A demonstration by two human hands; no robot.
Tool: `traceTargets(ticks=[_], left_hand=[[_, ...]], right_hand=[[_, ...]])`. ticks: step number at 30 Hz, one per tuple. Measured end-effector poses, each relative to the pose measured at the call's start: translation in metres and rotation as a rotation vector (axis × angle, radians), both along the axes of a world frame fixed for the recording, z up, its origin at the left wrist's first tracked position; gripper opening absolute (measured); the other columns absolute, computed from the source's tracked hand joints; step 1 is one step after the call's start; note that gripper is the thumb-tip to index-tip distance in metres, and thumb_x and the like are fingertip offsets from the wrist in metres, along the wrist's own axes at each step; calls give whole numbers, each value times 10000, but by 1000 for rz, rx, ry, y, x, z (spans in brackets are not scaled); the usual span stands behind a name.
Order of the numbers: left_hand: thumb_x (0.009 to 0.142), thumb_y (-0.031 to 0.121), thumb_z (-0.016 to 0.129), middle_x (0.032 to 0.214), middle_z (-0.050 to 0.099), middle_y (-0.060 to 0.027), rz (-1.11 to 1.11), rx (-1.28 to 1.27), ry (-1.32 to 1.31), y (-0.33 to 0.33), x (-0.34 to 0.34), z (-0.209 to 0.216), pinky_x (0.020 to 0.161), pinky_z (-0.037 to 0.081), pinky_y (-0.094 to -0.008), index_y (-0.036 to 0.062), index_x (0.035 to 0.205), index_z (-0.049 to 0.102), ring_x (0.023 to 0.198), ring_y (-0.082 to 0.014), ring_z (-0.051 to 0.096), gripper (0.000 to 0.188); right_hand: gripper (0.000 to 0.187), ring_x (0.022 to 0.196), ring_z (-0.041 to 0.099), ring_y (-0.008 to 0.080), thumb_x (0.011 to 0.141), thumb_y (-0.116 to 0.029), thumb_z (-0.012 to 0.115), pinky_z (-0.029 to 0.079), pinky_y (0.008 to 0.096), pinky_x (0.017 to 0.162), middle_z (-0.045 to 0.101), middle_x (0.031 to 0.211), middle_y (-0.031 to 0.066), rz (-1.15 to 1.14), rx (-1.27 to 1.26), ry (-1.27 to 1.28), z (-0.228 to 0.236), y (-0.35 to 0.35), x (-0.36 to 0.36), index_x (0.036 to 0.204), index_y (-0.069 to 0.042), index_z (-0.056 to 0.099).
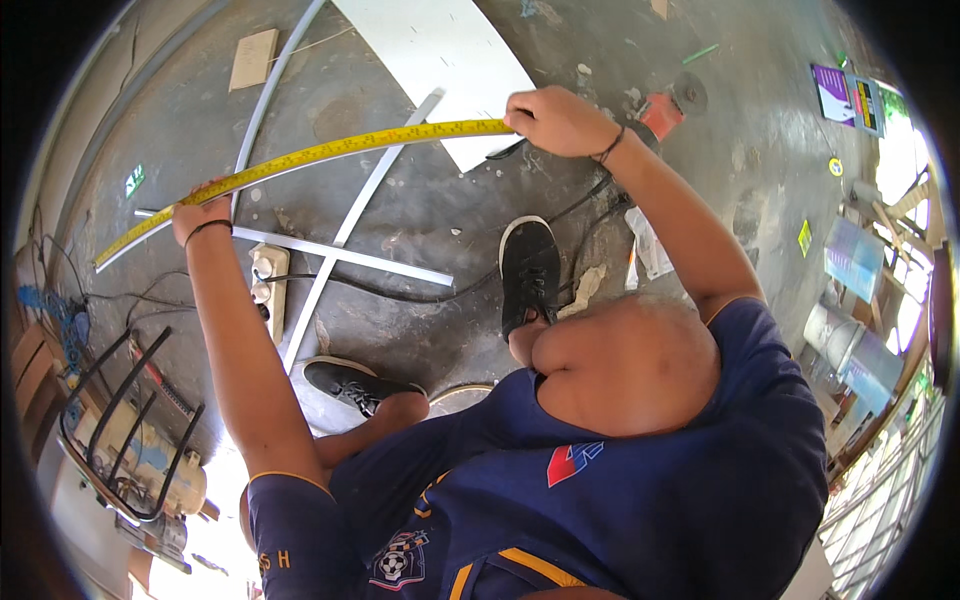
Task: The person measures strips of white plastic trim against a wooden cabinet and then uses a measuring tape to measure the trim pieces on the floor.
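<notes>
while left fingers (187, 214) and right fingers (522, 104) pinch yellow tape (345, 149) | slim metal bars (372, 190) cross | scuffed grey floor (760, 110)

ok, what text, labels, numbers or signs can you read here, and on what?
I won't copy wording; by place:
Yellow tape measure: black marks, numbers too small to read.
Left sleeve: orange letters, partly visible.
Football badge on the dark blue clothes: print too small.
Red-and-blue emblem: no clear words.
Purple poster and dark one beside it: print too small.
</notes>
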State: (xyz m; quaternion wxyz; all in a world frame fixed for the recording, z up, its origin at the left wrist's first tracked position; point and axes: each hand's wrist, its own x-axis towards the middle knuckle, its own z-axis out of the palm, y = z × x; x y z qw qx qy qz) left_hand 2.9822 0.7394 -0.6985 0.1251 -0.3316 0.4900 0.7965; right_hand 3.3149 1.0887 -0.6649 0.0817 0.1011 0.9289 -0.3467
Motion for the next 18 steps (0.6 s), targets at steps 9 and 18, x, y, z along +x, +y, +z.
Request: traceTargets(ticks=[9,18], left_hand=[[917,232,230,779,336,-102,49,-1,-53,-38,-48,-19,741,389,-465,51,809,323,742,-255,368,230],[889,170,273,903,395,-143,128,21,-67,-54,-54,-26,776,409,-496,29,933,358,840,-302,421,170]], right_hand=[[192,566,539,302,828,-164,484,419,383,546,572,660,160,30,100,-18,25,10,-17,792,-12,595],[184,618,528,312,827,-167,487,407,389,581,571,705,163,7,126,-3,20,33,2,837,-24,602]])
